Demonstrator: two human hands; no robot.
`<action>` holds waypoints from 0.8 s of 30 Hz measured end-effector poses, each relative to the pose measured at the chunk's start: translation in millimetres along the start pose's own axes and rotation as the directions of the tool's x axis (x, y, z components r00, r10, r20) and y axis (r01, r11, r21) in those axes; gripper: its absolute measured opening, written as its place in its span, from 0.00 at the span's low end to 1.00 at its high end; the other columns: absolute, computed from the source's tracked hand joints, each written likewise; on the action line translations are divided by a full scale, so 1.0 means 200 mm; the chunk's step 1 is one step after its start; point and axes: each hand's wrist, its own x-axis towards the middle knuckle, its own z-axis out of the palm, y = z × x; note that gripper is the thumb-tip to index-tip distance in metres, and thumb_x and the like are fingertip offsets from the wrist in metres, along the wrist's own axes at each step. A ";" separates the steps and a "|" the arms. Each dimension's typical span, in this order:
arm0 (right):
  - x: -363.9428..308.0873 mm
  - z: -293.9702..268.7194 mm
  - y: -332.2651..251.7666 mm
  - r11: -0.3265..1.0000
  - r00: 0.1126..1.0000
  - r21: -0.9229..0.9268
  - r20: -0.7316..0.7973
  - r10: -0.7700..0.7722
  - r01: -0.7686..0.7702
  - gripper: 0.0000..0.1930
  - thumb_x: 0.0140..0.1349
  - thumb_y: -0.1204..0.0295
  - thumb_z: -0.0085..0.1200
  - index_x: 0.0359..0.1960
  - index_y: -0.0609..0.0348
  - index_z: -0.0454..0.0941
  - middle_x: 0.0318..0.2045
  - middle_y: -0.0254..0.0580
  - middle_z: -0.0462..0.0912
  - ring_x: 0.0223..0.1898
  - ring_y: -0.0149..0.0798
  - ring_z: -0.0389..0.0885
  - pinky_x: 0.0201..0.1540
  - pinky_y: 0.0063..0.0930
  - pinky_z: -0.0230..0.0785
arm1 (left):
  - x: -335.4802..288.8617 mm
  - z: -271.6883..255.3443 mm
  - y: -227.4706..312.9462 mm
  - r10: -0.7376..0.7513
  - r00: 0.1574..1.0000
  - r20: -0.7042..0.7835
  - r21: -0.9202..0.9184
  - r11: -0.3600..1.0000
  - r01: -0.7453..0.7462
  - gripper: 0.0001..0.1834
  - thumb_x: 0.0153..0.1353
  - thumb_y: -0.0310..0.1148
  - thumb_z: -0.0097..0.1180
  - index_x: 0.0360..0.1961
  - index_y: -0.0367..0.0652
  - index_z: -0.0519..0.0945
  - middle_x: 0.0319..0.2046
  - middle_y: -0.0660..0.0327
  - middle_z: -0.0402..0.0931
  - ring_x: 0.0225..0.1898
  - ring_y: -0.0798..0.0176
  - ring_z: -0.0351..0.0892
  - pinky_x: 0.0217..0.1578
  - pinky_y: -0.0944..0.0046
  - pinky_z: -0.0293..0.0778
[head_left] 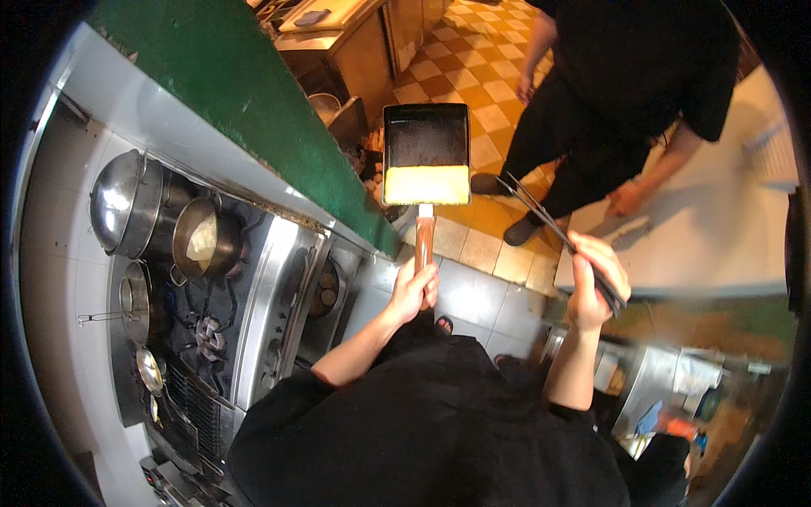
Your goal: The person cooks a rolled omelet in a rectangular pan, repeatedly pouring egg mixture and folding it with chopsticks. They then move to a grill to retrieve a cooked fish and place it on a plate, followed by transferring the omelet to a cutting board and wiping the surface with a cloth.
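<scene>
My left hand (413, 287) is wrapped round the brown wooden handle (424, 241) of a rectangular omelette pan (427, 135), held up in front of me. A folded yellow omelette (427, 184) lies across the pan's near end, by the handle. The dark far part of the pan is bare and shiny. Right of the pan, my right hand (598, 279) is closed on a pair of long dark chopsticks (547, 218). Their tips point up and left, slightly apart from each other and clear of the pan.
At left, a stove (211, 329) carries a domed steel pot (127, 203), a pan with pale contents (201, 241) and a ladle (149, 372). A green wall (228, 101) runs past the pan. Another person in black (625, 93) stands ahead, beside a white counter (693, 245).
</scene>
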 end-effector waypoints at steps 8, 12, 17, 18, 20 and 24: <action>0.14 0.21 0.55 0.984 0.988 -0.148 0.101 0.115 -0.099 0.06 0.49 0.85 0.54 0.29 0.67 0.80 0.31 0.52 0.83 0.36 0.46 0.82 0.43 0.34 0.73 | 1.39 0.06 0.52 0.264 0.933 -0.244 -0.257 0.910 -0.324 0.06 0.63 0.32 0.49 0.34 0.46 0.66 0.20 0.65 0.69 0.13 0.72 0.66 0.12 0.70 0.64; 0.32 0.41 0.93 0.956 0.956 -0.189 0.148 0.252 -0.222 0.06 0.50 0.83 0.56 0.30 0.66 0.80 0.32 0.50 0.83 0.37 0.43 0.82 0.43 0.31 0.73 | 1.95 -0.09 0.91 0.323 0.893 -0.312 -0.312 0.853 -0.418 0.07 0.64 0.32 0.48 0.32 0.49 0.63 0.17 0.71 0.60 0.13 0.75 0.56 0.12 0.72 0.58; 0.76 0.62 1.32 0.917 0.912 -0.225 0.176 0.371 -0.330 0.06 0.50 0.83 0.56 0.31 0.65 0.81 0.32 0.49 0.83 0.36 0.42 0.82 0.42 0.29 0.73 | 2.51 -0.24 1.38 0.364 0.859 -0.360 -0.390 0.778 -0.493 0.13 0.66 0.40 0.36 0.36 0.43 0.68 0.16 0.70 0.57 0.13 0.73 0.54 0.13 0.70 0.55; 0.84 0.67 1.41 0.932 0.924 -0.205 0.182 0.337 -0.300 0.06 0.50 0.84 0.56 0.31 0.66 0.81 0.32 0.49 0.83 0.36 0.42 0.82 0.41 0.29 0.73 | 2.61 -0.30 1.46 0.383 0.855 -0.349 -0.400 0.764 -0.506 0.13 0.66 0.40 0.35 0.36 0.43 0.67 0.16 0.69 0.57 0.13 0.72 0.54 0.13 0.70 0.55; 1.04 0.73 1.56 0.928 0.915 -0.196 0.195 0.353 -0.316 0.06 0.50 0.84 0.55 0.30 0.66 0.80 0.32 0.48 0.83 0.36 0.42 0.82 0.42 0.29 0.73 | 2.81 -0.36 1.63 0.402 0.837 -0.370 -0.395 0.748 -0.534 0.13 0.65 0.40 0.34 0.36 0.43 0.67 0.16 0.69 0.57 0.13 0.71 0.54 0.14 0.68 0.54; 1.44 0.92 1.81 0.932 0.895 -0.189 0.274 0.353 -0.310 0.05 0.51 0.85 0.55 0.31 0.67 0.80 0.33 0.48 0.83 0.36 0.40 0.82 0.43 0.28 0.73 | 3.18 -0.50 1.88 0.450 0.775 -0.443 -0.341 0.715 -0.610 0.10 0.65 0.39 0.34 0.37 0.44 0.64 0.17 0.67 0.59 0.14 0.70 0.55 0.15 0.66 0.55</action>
